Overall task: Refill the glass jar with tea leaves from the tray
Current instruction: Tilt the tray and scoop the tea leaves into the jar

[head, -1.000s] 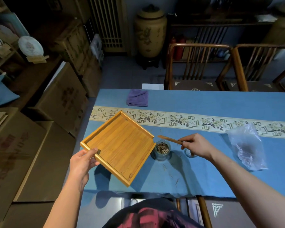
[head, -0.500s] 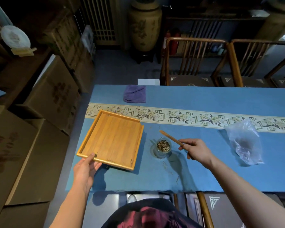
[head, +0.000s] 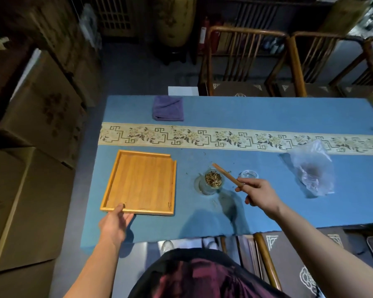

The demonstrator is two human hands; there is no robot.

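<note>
A wooden tray (head: 141, 181) lies flat on the blue tablecloth at the left, with no tea leaves showing in it. My left hand (head: 114, 223) holds its near left corner, thumb over the rim. To the tray's right stands a small glass jar (head: 212, 181) with tea leaves inside. My right hand (head: 260, 195) pinches a thin wooden stick (head: 226, 175), whose far end points up-left past the jar's rim. The jar's glass lid (head: 248, 174) lies just beyond my right hand.
A crumpled clear plastic bag (head: 312, 168) lies at the right. A folded purple cloth (head: 168, 108) sits at the table's far left. Wooden chairs (head: 248, 61) stand behind the table, cardboard boxes (head: 41, 108) to its left. A few loose leaves dot the cloth near the jar.
The tray was held tilted above the table with a corner by the jar; my left hand has swung it left and laid it flat. My right hand kept the stick by the jar.
</note>
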